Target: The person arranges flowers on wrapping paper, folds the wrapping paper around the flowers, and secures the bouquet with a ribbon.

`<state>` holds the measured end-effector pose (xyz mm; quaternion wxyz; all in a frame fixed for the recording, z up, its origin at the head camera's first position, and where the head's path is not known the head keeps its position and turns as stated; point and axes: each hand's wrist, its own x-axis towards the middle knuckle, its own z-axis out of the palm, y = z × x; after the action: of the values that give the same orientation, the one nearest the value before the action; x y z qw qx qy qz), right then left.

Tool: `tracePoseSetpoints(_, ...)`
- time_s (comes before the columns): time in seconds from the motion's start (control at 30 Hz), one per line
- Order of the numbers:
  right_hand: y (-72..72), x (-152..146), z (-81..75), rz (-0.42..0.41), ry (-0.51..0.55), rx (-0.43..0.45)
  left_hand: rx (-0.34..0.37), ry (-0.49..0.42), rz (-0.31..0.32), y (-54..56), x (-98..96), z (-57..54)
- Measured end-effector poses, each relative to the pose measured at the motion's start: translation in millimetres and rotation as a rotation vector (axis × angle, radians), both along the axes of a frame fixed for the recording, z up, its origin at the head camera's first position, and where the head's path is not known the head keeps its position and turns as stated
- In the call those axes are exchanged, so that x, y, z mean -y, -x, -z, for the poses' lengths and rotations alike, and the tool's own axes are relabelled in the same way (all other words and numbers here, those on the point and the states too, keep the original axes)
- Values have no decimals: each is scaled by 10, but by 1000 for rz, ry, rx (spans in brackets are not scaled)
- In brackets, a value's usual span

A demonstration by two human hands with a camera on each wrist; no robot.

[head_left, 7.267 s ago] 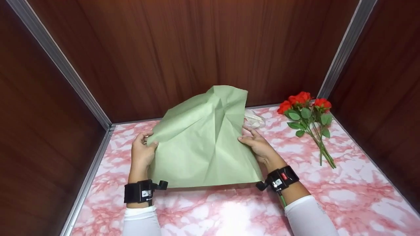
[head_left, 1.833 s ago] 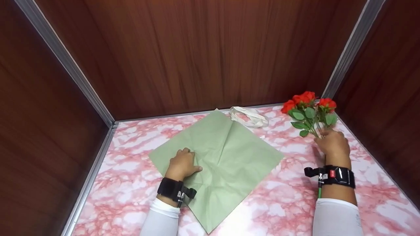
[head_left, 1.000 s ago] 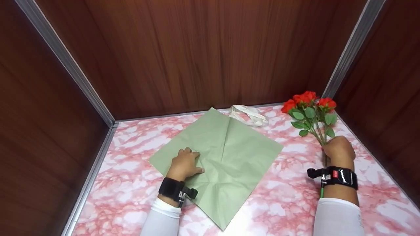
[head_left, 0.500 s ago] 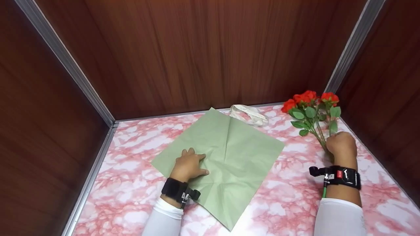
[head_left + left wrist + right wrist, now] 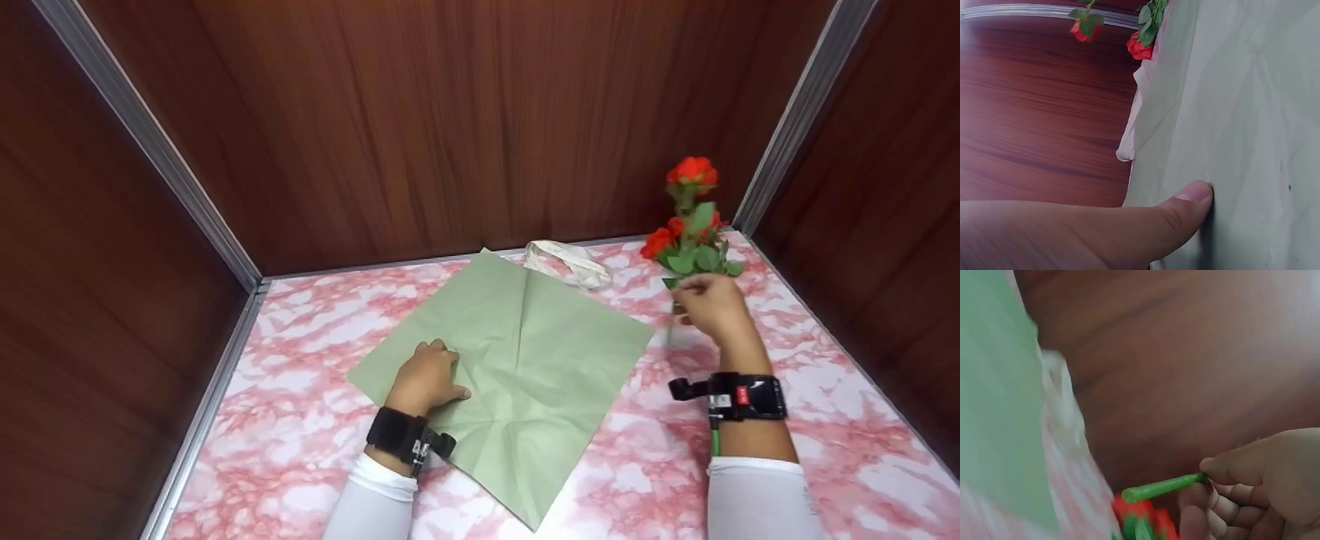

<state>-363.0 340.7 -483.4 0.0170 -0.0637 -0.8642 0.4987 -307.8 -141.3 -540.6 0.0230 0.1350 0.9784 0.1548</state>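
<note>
My right hand (image 5: 716, 307) pinches the green stem (image 5: 1162, 487) of a single red rose (image 5: 693, 172), held upright above the table at the right. Behind it, the other red roses (image 5: 658, 244) lie near the back edge, partly covered by the held one. A sheet of light green wrapping paper (image 5: 570, 352) is spread on the table, one corner toward me, with creases across its middle. On the left part of that paper rests my left hand (image 5: 426, 377), its thumb (image 5: 1185, 205) stretched out along the surface.
A loop of white ribbon (image 5: 574, 264) lies at the back, beside the paper's far right edge. Dark wood panels (image 5: 420, 135) with metal edging close in the back and both sides of the pink marbled table (image 5: 300, 330).
Both hands held the paper up earlier; it now lies flat under my left hand. My right hand took one rose from the bunch and has raised it up and leftward.
</note>
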Motion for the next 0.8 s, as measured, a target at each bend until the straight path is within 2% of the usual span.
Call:
tracePoseSetpoints(0.1, -5, 336, -35, -86, 35, -8, -2, 16, -24, 2, 5, 6)
tracePoseSetpoints(0.2, -20, 656, -21, -168, 1, -35, -4, 43, -43, 12, 6, 11)
tracePoseSetpoints(0.33, -42, 1029, 46, -237, -81, -44, -25, 66, -35, 29, -3, 12)
tracePoseSetpoints(0.5, -33, 1454, 163, -326, -70, 2, -56, 72, -27, 33, -9, 26)
tracePoseSetpoints(0.6, -9, 1715, 225, -359, -69, 21, -64, 74, -29, 33, -5, 38)
tracePoseSetpoints(0.8, 29, 2162, 329, -374, -52, 43, -71, 78, -30, 41, -14, 43)
